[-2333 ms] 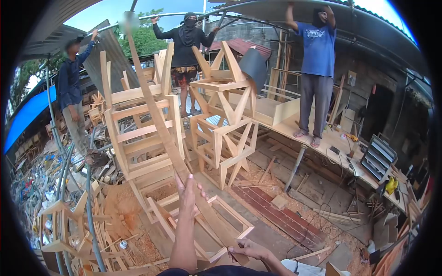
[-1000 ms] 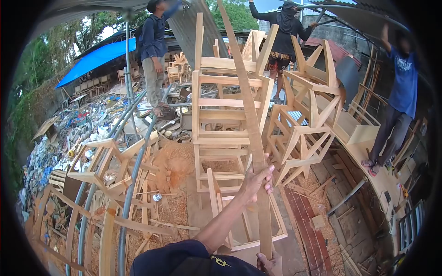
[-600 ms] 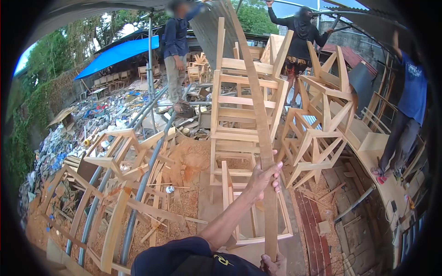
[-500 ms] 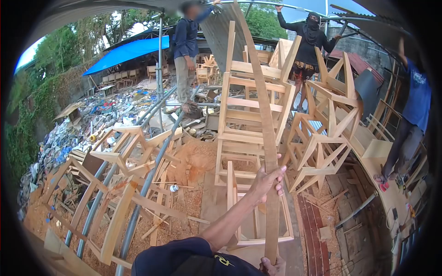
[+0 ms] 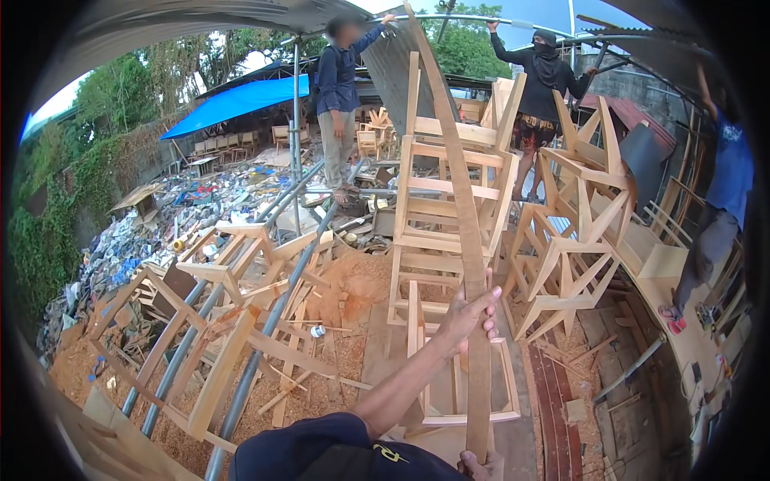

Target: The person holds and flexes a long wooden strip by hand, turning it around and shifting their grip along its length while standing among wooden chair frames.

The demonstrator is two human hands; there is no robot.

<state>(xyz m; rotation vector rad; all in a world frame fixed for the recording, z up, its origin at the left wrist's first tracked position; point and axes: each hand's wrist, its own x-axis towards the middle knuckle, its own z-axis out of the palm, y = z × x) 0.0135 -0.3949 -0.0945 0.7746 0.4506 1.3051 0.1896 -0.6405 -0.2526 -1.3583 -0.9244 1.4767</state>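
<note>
A long, narrow wooden plank (image 5: 475, 353), slightly curved, stands nearly upright in front of me, its top reaching the overhead pipe in view. My left hand (image 5: 468, 319) wraps round it at mid-length, the thumb pointing right. At the plank's lower end my right hand (image 5: 480, 466) grips it, only partly visible at the frame's bottom edge. Just behind the plank rises a stack of unfinished wooden chair frames (image 5: 445, 210). A smaller wooden frame (image 5: 507, 385) rests on the floor at its foot.
To the right is another stack of chair frames (image 5: 573, 232). Loose frames (image 5: 220, 369) and metal pipes (image 5: 269, 329) lie left over sawdust (image 5: 349, 284). Three people stand around: one by a post (image 5: 337, 96), one in black (image 5: 541, 80), one in blue (image 5: 728, 168). Rubbish (image 5: 192, 208) covers the slope.
My view has turned a little left and up, so the surroundings sit further right and lower. Both hands keep their hold on the plank, which stays nearly the same in view.
</note>
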